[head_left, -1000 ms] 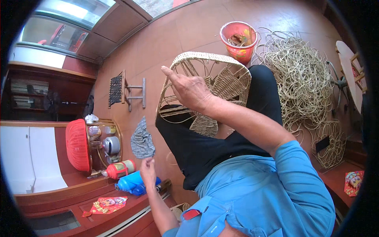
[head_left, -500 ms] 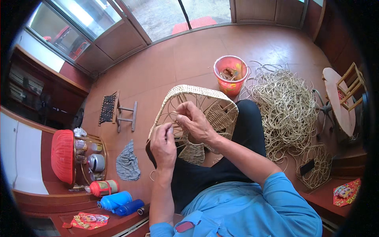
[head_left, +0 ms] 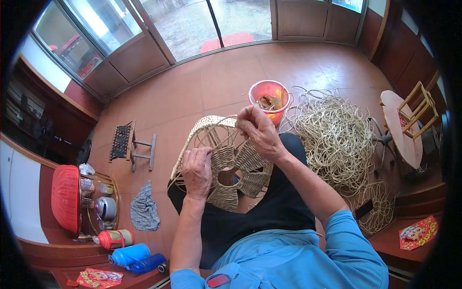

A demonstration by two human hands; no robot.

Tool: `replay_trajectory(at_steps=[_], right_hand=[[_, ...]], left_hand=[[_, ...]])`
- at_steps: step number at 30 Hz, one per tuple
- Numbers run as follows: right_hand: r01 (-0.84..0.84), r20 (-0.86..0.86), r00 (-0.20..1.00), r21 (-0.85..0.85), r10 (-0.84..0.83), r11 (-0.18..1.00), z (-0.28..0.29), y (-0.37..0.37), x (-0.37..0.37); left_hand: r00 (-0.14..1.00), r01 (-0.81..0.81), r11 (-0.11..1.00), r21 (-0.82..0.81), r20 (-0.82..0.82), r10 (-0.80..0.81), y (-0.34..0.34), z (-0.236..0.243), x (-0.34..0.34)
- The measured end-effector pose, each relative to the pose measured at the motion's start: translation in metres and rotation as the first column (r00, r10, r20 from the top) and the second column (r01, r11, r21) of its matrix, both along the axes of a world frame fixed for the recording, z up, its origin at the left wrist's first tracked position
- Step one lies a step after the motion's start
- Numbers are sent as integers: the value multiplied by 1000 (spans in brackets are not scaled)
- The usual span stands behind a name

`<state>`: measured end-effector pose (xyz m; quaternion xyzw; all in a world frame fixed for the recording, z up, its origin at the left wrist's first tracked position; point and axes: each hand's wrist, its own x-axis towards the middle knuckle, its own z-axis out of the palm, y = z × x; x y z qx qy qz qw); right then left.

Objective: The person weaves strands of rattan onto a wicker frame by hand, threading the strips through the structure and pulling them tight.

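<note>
A half-woven basket frame [head_left: 225,184] with a pale braided rim rests on my legs; woven petal-like panels surround a round hole, and bare loops show at its upper left. My left hand [head_left: 196,171] is closed at the left side of these loops and panels, gripping the frame or a strand there. My right hand [head_left: 257,130] is raised at the upper right of the frame, thumb and finger pinched on a thin cord [head_left: 226,139] that runs across the open loops.
A red bucket [head_left: 269,91] and loose cord heap [head_left: 332,142] are beyond my right knee. A small stool [head_left: 121,142], grey cloth [head_left: 144,209], trolley with red cover [head_left: 66,197] and flasks [head_left: 130,255] are at left. A round wooden top [head_left: 399,144] with small chair stands at right.
My left hand has come up from low at the left onto the frame. My right hand has moved up and right and now draws on a cord. The view has shifted, showing more doorway.
</note>
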<state>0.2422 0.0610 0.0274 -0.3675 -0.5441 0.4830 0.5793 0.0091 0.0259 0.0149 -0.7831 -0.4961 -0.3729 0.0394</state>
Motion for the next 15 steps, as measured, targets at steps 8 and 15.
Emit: replay_trajectory(at_steps=[8, 15], right_hand=[[31, -126, 992, 97, -19, 995, 15, -10, -20], [231, 92, 966, 111, -242, 967, -15, -25, -26]], left_hand=[[997, -83, 996, 26, 10, 83, 9, -5, 10], [996, -88, 984, 153, 27, 85, 13, -13, 16]])
